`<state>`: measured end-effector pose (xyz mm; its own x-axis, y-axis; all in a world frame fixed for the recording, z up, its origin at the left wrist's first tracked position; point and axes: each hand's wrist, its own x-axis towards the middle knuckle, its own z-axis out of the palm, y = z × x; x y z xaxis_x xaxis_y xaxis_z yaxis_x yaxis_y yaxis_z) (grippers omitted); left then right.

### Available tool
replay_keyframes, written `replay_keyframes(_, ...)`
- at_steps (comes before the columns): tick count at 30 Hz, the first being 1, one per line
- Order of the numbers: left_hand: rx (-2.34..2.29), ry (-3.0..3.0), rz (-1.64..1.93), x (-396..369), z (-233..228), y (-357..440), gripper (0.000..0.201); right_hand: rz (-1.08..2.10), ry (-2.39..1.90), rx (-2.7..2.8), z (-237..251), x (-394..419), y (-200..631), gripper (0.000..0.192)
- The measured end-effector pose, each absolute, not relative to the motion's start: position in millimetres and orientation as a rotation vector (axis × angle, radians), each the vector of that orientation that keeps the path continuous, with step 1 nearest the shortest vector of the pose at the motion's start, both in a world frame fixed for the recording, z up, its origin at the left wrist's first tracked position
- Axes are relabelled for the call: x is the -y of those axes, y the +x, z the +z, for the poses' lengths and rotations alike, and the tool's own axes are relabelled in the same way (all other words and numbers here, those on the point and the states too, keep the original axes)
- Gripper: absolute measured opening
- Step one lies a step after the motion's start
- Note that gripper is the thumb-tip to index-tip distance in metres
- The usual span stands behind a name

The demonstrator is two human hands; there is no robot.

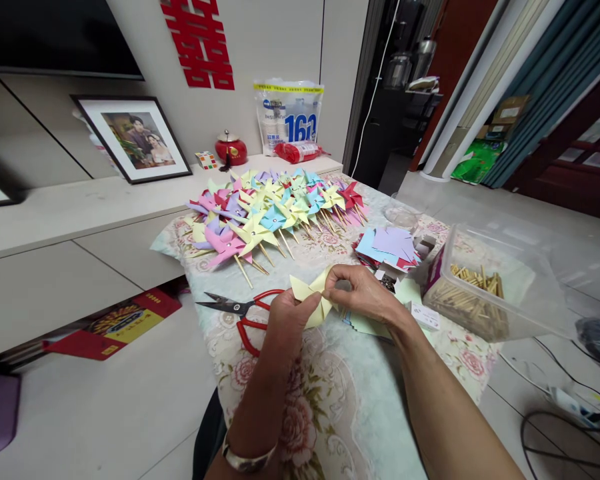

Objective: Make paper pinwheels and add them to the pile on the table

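Between my hands is a pale yellow paper pinwheel (303, 288), its blades partly folded in toward the middle. My left hand (290, 313) grips it from the lower left, thumb pressed near the centre. With thumb and finger, my right hand (357, 292) pinches the paper's right side. No stick shows on this pinwheel. Just left of my left hand lie scissors (240, 308) with red handles, blades apart. Beyond my hands rests a pile of finished paper pinwheels (275, 210) on wooden sticks, in pink, yellow, blue, purple and red.
Cut paper sheets (390, 245) are stacked right of the pinwheels. A clear plastic box (525, 293) of wooden sticks (473, 293) stands at the table's right. Near my right wrist are a small white box (425, 316) and an opened box of small dark pieces (387, 283). A flowered cloth (340, 387) covers the table.
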<state>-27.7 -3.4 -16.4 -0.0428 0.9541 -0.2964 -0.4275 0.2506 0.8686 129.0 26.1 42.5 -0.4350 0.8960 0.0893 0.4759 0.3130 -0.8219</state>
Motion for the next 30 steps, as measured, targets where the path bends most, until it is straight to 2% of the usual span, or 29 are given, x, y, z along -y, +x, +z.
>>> replay_keyframes(9,-0.975,0.572,1.276,7.3,-4.7,-28.3,0.035,1.307,-1.145,1.436,40.7,-32.1,133.5,0.023)
replay_keyframes(11,-0.963,0.569,1.279,6.9,-5.3,-28.2,0.033,1.382,-1.150,1.374,41.0,-31.0,131.2,0.038)
replay_keyframes(14,-0.944,0.575,1.293,6.6,-6.0,-27.7,0.033,1.463,-1.143,1.395,42.8,-27.1,127.3,0.072)
replay_keyframes(19,-0.974,0.580,1.302,5.5,-8.2,-26.5,0.042,1.550,-1.107,1.449,42.5,-22.8,120.3,0.094)
replay_keyframes(22,-1.002,0.592,1.291,4.2,-10.7,-26.1,0.046,1.507,-1.111,1.520,37.5,-24.4,117.1,0.101)
replay_keyframes(30,-1.097,0.623,1.318,1.3,-19.8,-24.7,0.043,1.326,-1.201,1.649,28.9,-27.3,115.7,0.097)
